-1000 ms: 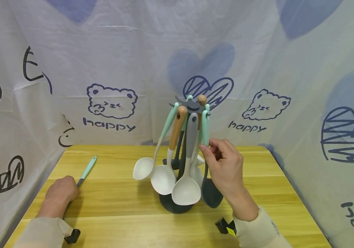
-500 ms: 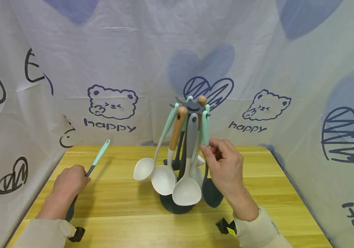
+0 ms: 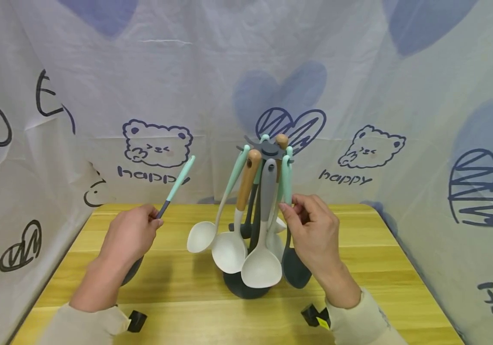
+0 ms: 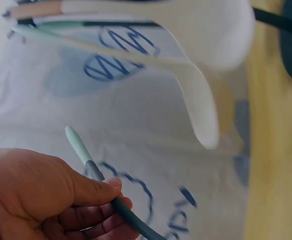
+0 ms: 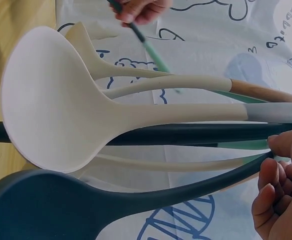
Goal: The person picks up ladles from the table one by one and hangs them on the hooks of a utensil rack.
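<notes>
My left hand point(image 3: 130, 235) grips a mint-handled kitchen utensil point(image 3: 180, 179) by its dark shaft, above the table on the left. The handle slants up to the right. Its dark head shows only partly below the hand, so its exact kind is unclear. With thumb and fingers, my right hand point(image 3: 315, 230) pinches the handle of a dark ladle point(image 3: 295, 270) hanging at the right of a dark utensil stand point(image 3: 246, 287). In the right wrist view the ladle's dark bowl point(image 5: 41, 210) lies in the lower left corner, beside a white ladle point(image 5: 51, 100).
Several utensils hang around the stand, among them a grey-handled white ladle point(image 3: 262, 268), a wooden-handled white one point(image 3: 229, 251) and a mint-handled white one point(image 3: 200, 237). The stand is on a wooden table point(image 3: 186, 316). A printed cloth point(image 3: 212, 86) encloses the back and sides.
My left hand has lifted the mint-handled utensil off the table and carried it up and right toward the stand. The right hand has stayed on the dark ladle's handle.
</notes>
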Action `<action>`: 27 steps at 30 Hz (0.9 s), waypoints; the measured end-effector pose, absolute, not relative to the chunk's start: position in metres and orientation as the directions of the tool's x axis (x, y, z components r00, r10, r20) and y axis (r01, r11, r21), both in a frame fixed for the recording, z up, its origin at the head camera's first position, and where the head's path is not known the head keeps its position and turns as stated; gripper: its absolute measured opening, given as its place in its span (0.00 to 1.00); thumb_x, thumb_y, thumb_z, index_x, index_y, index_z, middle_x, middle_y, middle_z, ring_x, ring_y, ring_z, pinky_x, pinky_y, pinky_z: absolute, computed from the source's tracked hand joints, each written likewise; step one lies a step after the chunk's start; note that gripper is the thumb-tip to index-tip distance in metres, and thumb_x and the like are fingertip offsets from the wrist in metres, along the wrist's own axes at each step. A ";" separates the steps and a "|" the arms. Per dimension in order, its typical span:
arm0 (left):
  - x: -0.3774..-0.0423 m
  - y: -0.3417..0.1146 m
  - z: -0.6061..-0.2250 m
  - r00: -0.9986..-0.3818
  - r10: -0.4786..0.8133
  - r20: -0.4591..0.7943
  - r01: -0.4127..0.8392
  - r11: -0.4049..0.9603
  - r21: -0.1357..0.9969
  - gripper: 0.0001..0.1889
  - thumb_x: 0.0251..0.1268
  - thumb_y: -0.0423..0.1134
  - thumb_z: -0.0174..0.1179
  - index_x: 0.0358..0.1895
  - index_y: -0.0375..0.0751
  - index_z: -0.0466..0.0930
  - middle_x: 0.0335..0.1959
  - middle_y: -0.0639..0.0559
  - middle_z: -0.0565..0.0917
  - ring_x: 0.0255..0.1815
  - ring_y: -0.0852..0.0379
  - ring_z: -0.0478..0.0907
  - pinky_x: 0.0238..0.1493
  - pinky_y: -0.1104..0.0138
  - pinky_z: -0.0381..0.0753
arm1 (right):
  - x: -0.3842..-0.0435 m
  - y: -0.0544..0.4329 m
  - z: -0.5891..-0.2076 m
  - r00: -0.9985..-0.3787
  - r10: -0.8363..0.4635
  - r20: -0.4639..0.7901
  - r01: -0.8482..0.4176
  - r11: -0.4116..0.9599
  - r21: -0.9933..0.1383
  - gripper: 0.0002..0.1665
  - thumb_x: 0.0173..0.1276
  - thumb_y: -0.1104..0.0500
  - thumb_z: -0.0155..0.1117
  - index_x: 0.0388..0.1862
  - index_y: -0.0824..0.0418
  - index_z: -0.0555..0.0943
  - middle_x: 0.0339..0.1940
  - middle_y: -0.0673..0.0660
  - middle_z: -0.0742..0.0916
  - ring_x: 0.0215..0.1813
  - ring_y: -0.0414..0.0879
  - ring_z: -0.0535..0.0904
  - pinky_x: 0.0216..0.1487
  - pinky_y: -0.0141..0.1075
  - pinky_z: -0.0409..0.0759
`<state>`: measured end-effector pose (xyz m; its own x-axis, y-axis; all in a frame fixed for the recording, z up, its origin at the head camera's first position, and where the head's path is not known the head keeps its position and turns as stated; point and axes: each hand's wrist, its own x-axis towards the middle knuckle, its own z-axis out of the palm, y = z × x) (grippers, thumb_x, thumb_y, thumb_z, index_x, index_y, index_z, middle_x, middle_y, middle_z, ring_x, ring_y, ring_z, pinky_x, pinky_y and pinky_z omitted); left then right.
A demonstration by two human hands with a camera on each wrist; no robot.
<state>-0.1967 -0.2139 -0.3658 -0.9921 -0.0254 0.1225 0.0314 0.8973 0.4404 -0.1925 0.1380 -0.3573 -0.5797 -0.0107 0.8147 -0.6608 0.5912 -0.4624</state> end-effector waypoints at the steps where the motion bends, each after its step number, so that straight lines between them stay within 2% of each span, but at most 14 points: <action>1: -0.196 -0.209 -0.362 -0.989 -0.021 0.144 0.045 0.895 0.443 0.09 0.79 0.39 0.61 0.45 0.35 0.84 0.31 0.46 0.86 0.27 0.49 0.76 0.29 0.58 0.75 | -0.192 0.138 -0.357 -0.579 -0.011 0.815 -0.660 0.592 -0.462 0.07 0.68 0.67 0.76 0.41 0.68 0.86 0.29 0.57 0.82 0.26 0.39 0.75 0.24 0.22 0.72; 17: -0.199 -0.164 -0.326 -0.949 0.058 0.311 0.207 0.857 0.471 0.09 0.81 0.37 0.58 0.48 0.36 0.85 0.31 0.46 0.86 0.25 0.51 0.75 0.27 0.61 0.73 | -0.192 0.140 -0.357 -0.584 -0.016 0.812 -0.652 0.606 -0.456 0.07 0.69 0.66 0.75 0.42 0.68 0.86 0.29 0.57 0.82 0.26 0.40 0.75 0.24 0.22 0.72; 27: -0.217 -0.144 -0.331 -0.922 0.091 0.377 0.281 0.828 0.486 0.10 0.81 0.38 0.59 0.50 0.36 0.86 0.36 0.44 0.89 0.31 0.49 0.80 0.32 0.59 0.80 | -0.194 0.139 -0.359 -0.565 -0.019 0.825 -0.664 0.603 -0.441 0.06 0.69 0.66 0.75 0.41 0.67 0.86 0.28 0.56 0.82 0.25 0.40 0.75 0.23 0.22 0.72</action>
